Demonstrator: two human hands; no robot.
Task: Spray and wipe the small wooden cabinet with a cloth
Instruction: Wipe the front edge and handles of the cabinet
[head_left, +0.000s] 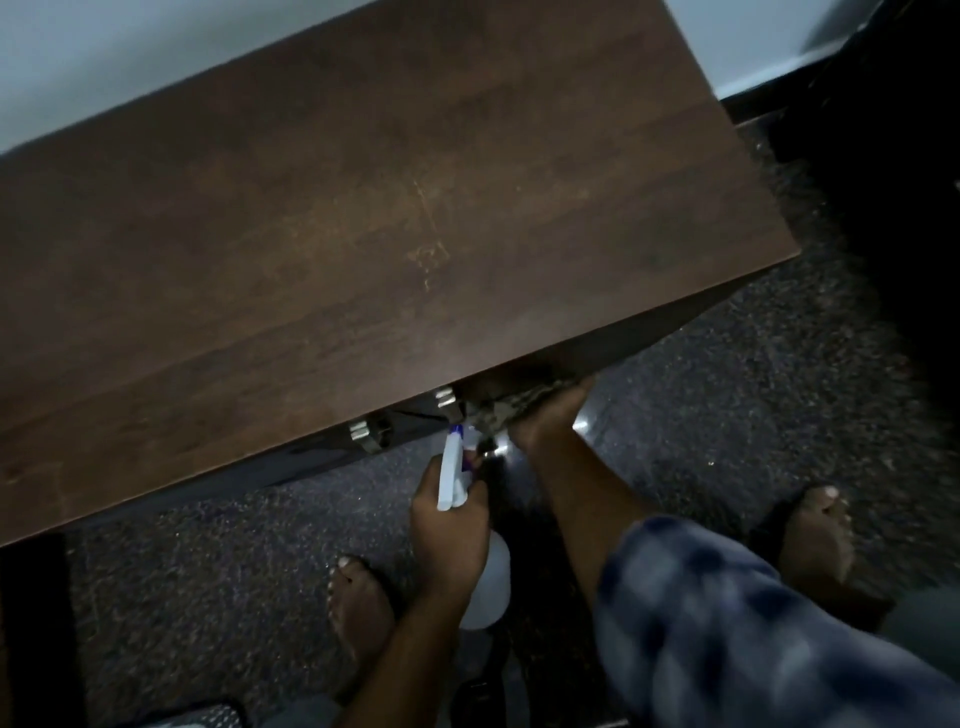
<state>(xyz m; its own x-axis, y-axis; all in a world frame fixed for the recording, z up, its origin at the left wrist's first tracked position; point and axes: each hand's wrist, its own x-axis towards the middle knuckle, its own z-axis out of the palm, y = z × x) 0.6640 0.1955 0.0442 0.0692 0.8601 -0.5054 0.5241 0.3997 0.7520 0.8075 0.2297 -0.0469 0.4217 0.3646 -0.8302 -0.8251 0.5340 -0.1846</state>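
Note:
The small wooden cabinet (363, 223) fills the upper frame, seen from above, its dark brown top bare with a faint scratch. My left hand (451, 525) grips a white spray bottle (480, 582) with a blue-tipped nozzle aimed at the cabinet's front, just below the top edge. My right hand (545, 415) presses a crumpled cloth (506, 410) against the cabinet's front face under the overhang. Most of the cloth and the front face are hidden by the top.
Two metal handles (363, 434) (448, 401) stick out from the cabinet front. Dark speckled carpet (727, 405) covers the floor. My bare feet (358, 613) (815, 535) stand close to the cabinet. A white wall runs behind; a dark object sits at the right.

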